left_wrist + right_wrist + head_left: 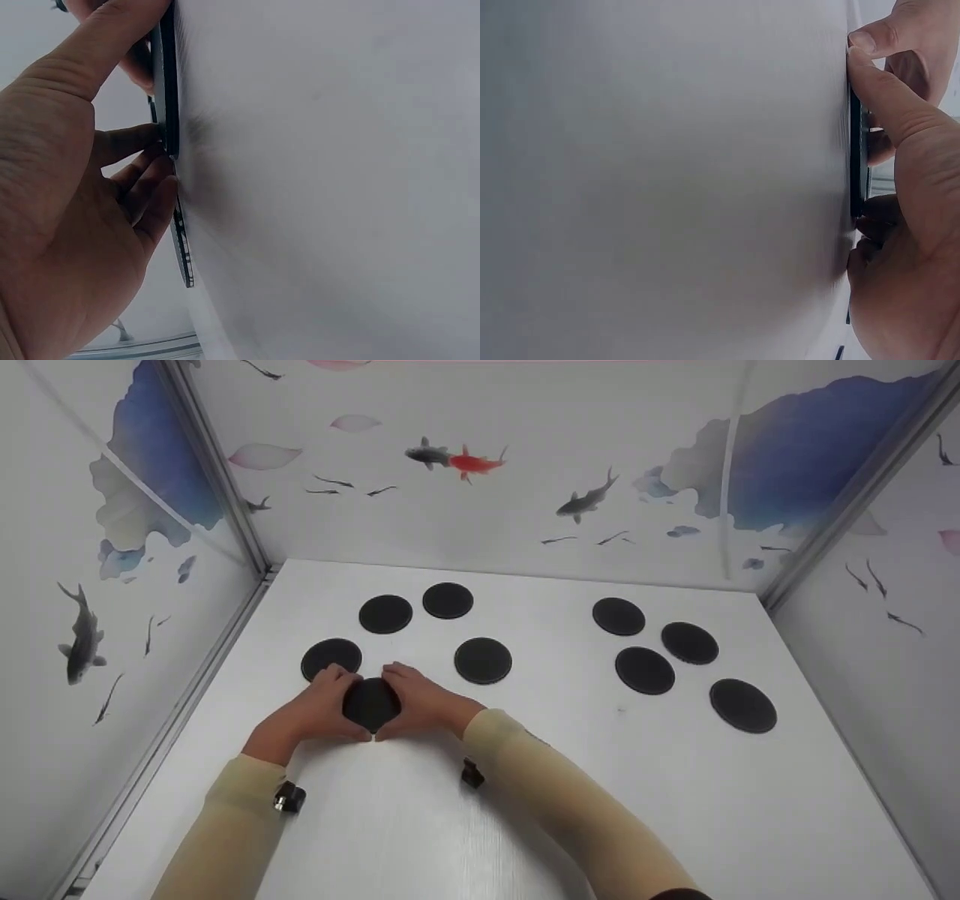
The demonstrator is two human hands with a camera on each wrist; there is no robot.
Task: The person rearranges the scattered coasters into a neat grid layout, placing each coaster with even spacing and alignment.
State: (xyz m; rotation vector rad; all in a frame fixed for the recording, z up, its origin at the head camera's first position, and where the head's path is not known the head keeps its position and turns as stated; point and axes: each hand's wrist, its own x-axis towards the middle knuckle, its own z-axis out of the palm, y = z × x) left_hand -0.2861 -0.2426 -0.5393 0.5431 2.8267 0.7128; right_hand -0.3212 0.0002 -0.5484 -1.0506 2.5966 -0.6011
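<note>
A black round coaster (pixel 373 705) lies at the front left of the white table (pixel 480 810), framed by both hands. My left hand (pixel 326 705) curves round its left edge and my right hand (pixel 420 701) round its right, the thumbs meeting at the near side. Seen edge-on in the left wrist view, the coaster (pixel 166 82) looks thick and layered, with fingertips at its rim. The right wrist view shows the coaster (pixel 857 157) flat on the tabletop. Just behind my left fingers is another black coaster (pixel 322 654), partly covered by them.
Three more black coasters lie behind the hands, one of them the coaster (pixel 483 661) to the right. Several others, among them a coaster (pixel 645 670), are grouped on the table's right side. White panels with painted fish (pixel 476 461) enclose the table on three sides.
</note>
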